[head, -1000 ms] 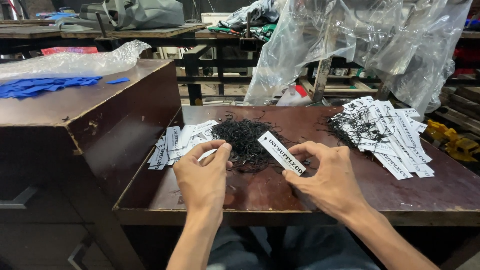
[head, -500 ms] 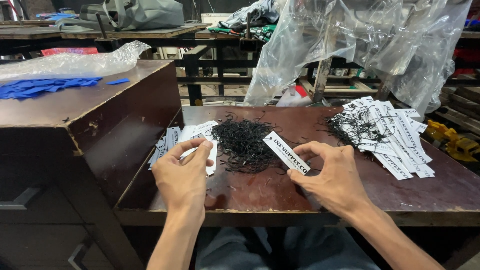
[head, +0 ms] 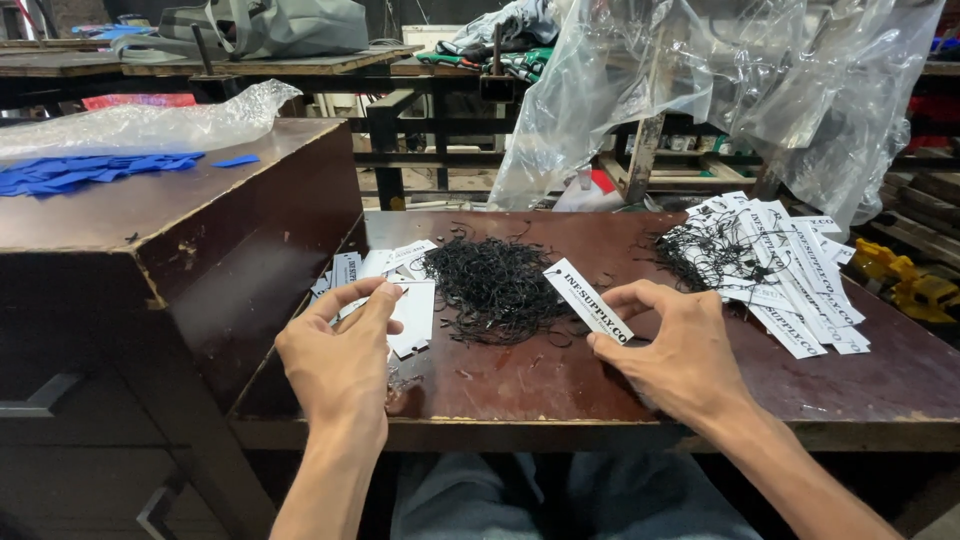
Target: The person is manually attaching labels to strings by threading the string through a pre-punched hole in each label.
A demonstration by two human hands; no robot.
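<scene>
Right hand [head: 690,355] holds 1 white paper tag [head: 588,301] — narrow pinch grip, thumb and fingertips on the tag's lower end, tag slanting up to the left over the dark wood worktop [head: 640,390]. The tag sits just right of the loose pile of black string loops [head: 495,288], its upper end near the pile edge. Versus 1 s ago the right hand has drifted right and slightly toward the body, tag carried with it, same pinch.

Left hand [head: 345,350] — fingers bunched, tips close together over the stack of white tags [head: 400,300] at the left of the pile; cannot tell if anything thin is between the fingertips. 1 s ago it was at the string pile's edge; now it is pulled back left, clear of the strings.

Right side of worktop: heap of tags with strings attached [head: 780,275], unchanged. Raised cabinet [head: 170,230] on the left with blue pieces [head: 80,172] on top.
</scene>
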